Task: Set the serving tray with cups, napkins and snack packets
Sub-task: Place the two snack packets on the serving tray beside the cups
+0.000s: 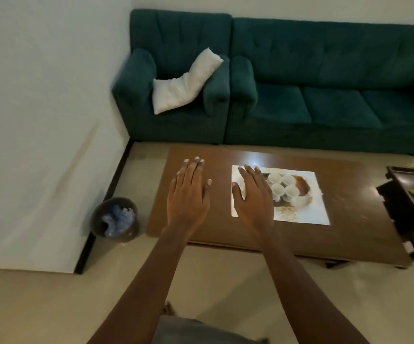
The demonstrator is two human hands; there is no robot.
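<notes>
Head view: four white cups [282, 185] on tray [307, 214], crumpled plastic in bin [114, 217], both hands' fingers [196, 167] spread, empty.

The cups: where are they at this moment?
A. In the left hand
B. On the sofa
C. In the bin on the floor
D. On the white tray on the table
D: the cups stand grouped on the tray, which lies on the table; both hands are open and hold nothing.

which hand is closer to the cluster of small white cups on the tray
Right. The right hand overlaps the left edge of the white rectangular tray, just beside the small white cups. The left hand is held over bare brown wooden table, farther left.
</notes>
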